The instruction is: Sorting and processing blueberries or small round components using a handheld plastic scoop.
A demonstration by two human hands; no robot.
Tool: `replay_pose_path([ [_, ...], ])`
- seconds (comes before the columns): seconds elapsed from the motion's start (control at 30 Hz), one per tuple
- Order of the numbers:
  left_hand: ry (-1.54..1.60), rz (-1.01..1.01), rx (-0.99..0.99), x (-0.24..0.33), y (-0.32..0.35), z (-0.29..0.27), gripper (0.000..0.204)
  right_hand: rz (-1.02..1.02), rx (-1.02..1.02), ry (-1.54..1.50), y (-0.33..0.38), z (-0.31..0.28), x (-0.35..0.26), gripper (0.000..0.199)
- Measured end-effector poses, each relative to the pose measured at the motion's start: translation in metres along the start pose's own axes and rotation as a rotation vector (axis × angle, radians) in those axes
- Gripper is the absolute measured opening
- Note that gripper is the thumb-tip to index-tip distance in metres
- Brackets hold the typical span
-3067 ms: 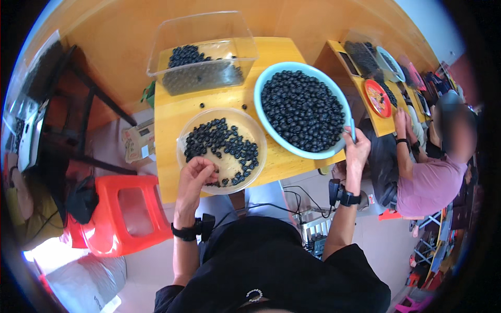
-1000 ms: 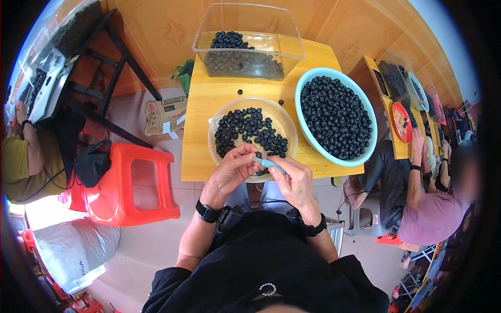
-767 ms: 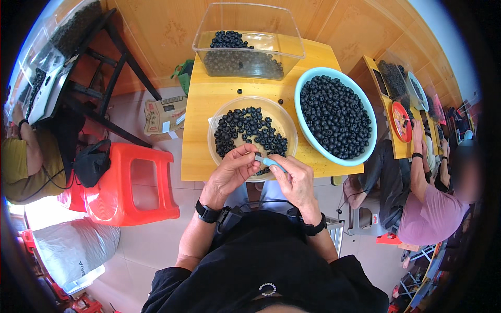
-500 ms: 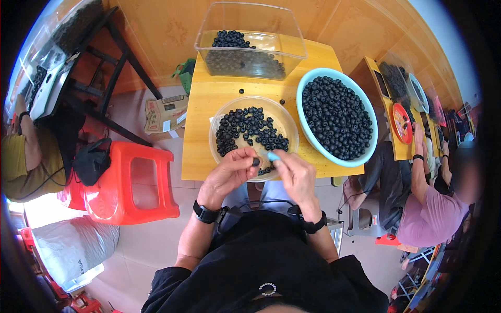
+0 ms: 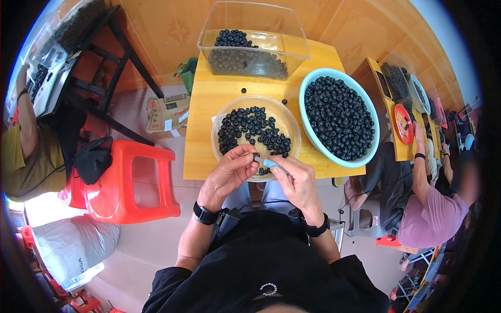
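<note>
Between thumb and forefinger, my left hand (image 5: pixel 229 169) pinches a small black bead (image 5: pixel 256 156). My right hand (image 5: pixel 296 180) is closed on a small tool with a light blue handle (image 5: pixel 271 164). The tool's short pale tip meets the bead; its exact shape is too small to tell. Both hands are over the near edge of a round clear tray (image 5: pixel 214 138). Many loose black beads (image 5: pixel 244 122), several with visible holes, lie in that tray.
A light blue basin (image 5: pixel 301 112) heaped with black beads stands at the right of the wooden table (image 5: pixel 201 96). Behind is a clear plastic box (image 5: pixel 261 65) with more beads. Red stools (image 5: pixel 117 193) are on the left. Other people sit at both sides.
My right hand has brought the blue-handled tool left, so its tip now meets the bead. My left hand still pinches the bead. The person at far left has raised an arm.
</note>
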State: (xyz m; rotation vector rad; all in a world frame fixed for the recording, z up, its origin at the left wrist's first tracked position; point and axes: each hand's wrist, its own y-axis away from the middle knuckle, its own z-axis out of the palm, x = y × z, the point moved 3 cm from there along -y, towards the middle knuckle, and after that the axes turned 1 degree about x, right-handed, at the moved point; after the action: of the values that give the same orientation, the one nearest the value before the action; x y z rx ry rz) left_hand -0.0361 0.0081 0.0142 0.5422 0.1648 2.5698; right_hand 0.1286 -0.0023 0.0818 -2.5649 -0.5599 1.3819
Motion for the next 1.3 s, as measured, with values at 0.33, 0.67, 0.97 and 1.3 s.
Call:
replay_pose_path([
  [0.33,-0.004,-0.007,-0.028,0.000,0.000,-0.003,0.016,-0.006,-0.048,0.085,-0.001,0.002,-0.008,0.018],
  [0.67,-0.011,-0.020,-0.034,0.000,0.002,-0.004,0.014,0.000,-0.009,0.090,-0.002,0.003,-0.002,0.020],
  [0.97,-0.158,0.013,-0.006,-0.005,0.001,-0.003,0.016,0.018,-0.031,-0.091,-0.010,0.002,-0.017,0.024],
  [1.3,-0.338,0.017,0.030,0.001,0.003,0.006,0.026,0.052,0.021,0.117,-0.030,-0.015,0.012,0.022],
])
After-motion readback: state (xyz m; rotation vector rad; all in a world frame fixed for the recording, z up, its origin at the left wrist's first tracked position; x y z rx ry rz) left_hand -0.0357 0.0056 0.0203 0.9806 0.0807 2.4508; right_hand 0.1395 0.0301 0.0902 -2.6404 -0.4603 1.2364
